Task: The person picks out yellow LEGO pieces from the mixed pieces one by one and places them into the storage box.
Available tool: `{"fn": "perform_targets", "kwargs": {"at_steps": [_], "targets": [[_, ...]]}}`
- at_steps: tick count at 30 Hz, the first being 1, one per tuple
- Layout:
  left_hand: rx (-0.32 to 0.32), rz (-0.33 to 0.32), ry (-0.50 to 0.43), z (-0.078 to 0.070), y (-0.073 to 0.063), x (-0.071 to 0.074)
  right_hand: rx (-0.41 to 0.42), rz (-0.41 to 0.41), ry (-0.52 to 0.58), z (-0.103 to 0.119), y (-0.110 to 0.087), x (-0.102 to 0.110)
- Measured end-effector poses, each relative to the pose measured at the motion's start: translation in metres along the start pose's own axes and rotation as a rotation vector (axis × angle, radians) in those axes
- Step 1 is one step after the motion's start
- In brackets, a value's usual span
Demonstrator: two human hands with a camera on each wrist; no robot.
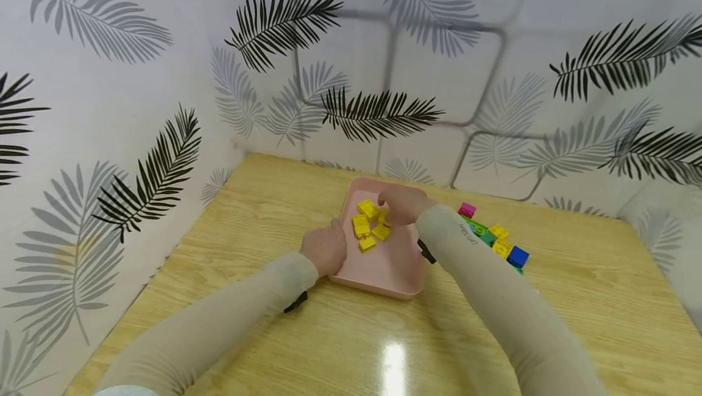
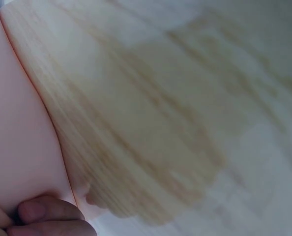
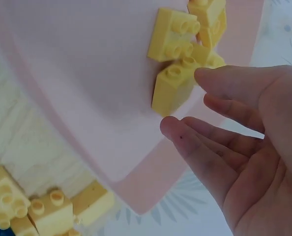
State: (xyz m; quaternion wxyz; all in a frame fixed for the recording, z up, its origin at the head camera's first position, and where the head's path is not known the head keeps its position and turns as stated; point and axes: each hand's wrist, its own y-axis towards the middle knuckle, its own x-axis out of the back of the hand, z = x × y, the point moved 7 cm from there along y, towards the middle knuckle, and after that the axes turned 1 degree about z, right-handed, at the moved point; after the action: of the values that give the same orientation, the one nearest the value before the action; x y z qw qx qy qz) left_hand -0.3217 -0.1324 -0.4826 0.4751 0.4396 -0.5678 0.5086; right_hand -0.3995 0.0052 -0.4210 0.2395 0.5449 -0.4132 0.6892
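Observation:
A pink plastic tray (image 1: 378, 280) lies on the table, with several yellow toy building bricks (image 1: 361, 225) inside. My left hand (image 1: 325, 248) grips the tray's left wall; in the left wrist view its curled fingers (image 2: 50, 211) show at the tray's edge, partly cut off by the frame. Over the tray's far right part is my right hand (image 1: 404, 204). The right wrist view shows its thumb and fingers spread apart, close beside a yellow brick (image 3: 171, 91), not closed round it. Whether a fingertip touches that brick I cannot tell.
Right of the tray, partly behind my right forearm, lie more bricks: a pink one (image 1: 467, 209), a blue one (image 1: 518, 256), yellow ones (image 1: 499, 231) and green ones (image 1: 476, 225). A wall covering with leaf prints (image 1: 378, 116) rises behind the wooden table (image 1: 247, 213).

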Motion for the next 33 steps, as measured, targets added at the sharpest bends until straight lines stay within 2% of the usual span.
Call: {"fn": "perform_targets", "kwargs": {"at_steps": [5,10,13,15,20,23,26,33], "targets": [[-0.008,-0.009,0.009,-0.001,0.000,0.000,0.031,-0.055,0.045,-0.012,-0.016,0.009],[-0.023,-0.033,0.000,-0.002,0.003,0.004,0.019,-0.140,0.055,-0.030,-0.044,0.025],[-0.019,-0.019,-0.025,-0.002,0.003,0.005,0.022,-0.197,0.058,-0.044,-0.058,0.030],[-0.013,0.000,-0.027,-0.001,0.003,0.004,0.018,-0.207,0.056,-0.053,-0.064,0.029],[-0.007,0.016,-0.038,0.000,0.002,0.002,-0.015,-0.152,0.043,-0.075,-0.073,0.016],[-0.005,-0.001,-0.042,0.002,0.002,0.002,-0.042,-0.101,0.040,-0.083,-0.076,0.005],[0.002,-0.015,-0.026,0.004,0.002,0.001,-0.056,-0.053,0.048,-0.085,-0.077,-0.007],[-0.027,0.009,0.008,-0.001,0.002,-0.001,-0.030,0.005,0.029,-0.086,-0.083,-0.032]]}}
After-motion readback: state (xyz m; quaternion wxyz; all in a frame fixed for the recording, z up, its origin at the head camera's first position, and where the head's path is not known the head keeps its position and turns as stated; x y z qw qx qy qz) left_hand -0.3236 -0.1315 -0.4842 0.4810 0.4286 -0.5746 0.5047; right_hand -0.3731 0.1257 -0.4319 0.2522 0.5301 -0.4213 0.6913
